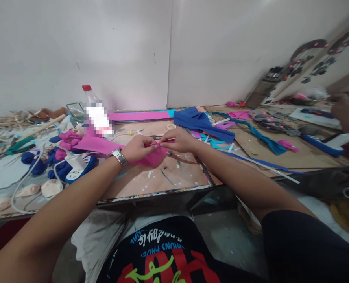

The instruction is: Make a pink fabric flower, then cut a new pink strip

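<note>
A long strip of bright pink fabric or crepe-like material [150,158] stretches over the work table from the left and ends between my two hands. My left hand [137,147], with a metal watch at its wrist, pinches the strip's upper edge. Close against it, the fingertips of my right hand [178,140] pinch the same edge, where the material looks gathered or folded. Its lower part hangs loose below my fingers, just over the table top. What lies inside the pinch is too small to make out.
A red-capped bottle [96,110], a blue-and-white power strip [81,169] with cables and rolled blue and pink pieces crowd the left. Blue fabric [204,124] and a cardboard sheet [251,147] lie to the right. Another person's hand [348,112] shows at the far right.
</note>
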`<state>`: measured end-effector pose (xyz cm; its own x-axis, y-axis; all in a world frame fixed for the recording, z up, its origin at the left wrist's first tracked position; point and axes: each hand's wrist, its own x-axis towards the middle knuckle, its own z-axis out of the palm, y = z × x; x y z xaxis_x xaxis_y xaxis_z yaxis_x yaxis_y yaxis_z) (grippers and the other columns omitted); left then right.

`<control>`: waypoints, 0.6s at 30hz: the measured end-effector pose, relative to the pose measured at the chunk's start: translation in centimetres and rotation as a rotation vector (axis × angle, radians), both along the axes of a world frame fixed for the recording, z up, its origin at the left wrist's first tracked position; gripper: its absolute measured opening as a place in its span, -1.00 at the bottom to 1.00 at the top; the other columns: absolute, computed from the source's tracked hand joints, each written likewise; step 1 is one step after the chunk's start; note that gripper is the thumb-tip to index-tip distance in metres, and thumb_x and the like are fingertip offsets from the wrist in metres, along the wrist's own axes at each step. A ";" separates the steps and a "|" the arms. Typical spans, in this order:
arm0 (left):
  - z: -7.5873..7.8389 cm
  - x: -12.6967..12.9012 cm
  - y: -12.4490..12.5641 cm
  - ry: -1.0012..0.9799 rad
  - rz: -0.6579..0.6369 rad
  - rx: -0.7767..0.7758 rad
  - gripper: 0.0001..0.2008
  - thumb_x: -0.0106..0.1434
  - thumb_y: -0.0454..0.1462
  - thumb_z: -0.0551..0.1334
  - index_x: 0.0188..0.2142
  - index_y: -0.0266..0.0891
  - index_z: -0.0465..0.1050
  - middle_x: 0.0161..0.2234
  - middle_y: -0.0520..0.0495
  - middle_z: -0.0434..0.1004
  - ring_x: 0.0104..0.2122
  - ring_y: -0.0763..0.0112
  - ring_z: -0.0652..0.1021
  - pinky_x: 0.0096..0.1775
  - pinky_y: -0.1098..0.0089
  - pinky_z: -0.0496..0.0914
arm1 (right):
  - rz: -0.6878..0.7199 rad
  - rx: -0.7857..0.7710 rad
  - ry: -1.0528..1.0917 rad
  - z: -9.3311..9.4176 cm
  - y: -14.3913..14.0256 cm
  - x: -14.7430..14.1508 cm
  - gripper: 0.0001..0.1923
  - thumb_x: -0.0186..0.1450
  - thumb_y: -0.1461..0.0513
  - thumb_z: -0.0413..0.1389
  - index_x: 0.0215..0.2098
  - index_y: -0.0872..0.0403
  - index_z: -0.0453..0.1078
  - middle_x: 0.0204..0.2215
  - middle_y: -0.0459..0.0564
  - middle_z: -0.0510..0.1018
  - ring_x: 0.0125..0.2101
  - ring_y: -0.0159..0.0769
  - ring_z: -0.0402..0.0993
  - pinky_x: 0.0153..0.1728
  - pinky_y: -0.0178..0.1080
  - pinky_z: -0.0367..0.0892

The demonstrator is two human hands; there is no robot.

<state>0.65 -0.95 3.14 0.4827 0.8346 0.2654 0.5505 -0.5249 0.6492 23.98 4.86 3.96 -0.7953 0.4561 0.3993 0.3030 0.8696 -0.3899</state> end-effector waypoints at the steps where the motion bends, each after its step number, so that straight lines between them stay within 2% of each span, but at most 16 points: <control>1: 0.0 0.0 0.0 -0.001 -0.001 -0.001 -0.55 0.33 0.04 0.18 -0.31 -0.30 0.61 -0.46 -0.02 0.57 -0.47 0.45 0.44 -0.40 0.44 0.25 | 0.000 0.004 -0.001 0.0 -0.1 0.0 -0.73 0.34 0.09 0.18 -0.23 0.10 0.64 -0.32 0.05 0.71 -0.33 -0.26 0.57 -0.26 -0.28 0.32; 7: 0.2 0.0 -0.1 -0.032 -0.011 0.060 -0.59 0.36 0.01 0.17 -0.26 -0.26 0.63 -0.36 -0.05 0.64 -0.36 0.37 0.53 -0.29 0.40 0.32 | -0.001 0.002 0.010 0.1 -0.3 -0.1 -0.72 0.34 0.08 0.19 -0.22 0.10 0.65 -0.32 0.06 0.71 -0.32 -0.25 0.58 -0.26 -0.28 0.32; 18: 0.4 0.1 -0.4 -0.008 0.049 0.145 -0.62 0.34 0.00 0.20 -0.26 -0.23 0.64 -0.31 -0.06 0.69 -0.31 0.30 0.58 -0.24 0.35 0.35 | -0.007 -0.035 0.008 0.0 -0.4 -0.1 -0.72 0.34 0.09 0.16 -0.26 0.10 0.64 -0.36 0.03 0.70 -0.35 -0.28 0.54 -0.29 -0.30 0.29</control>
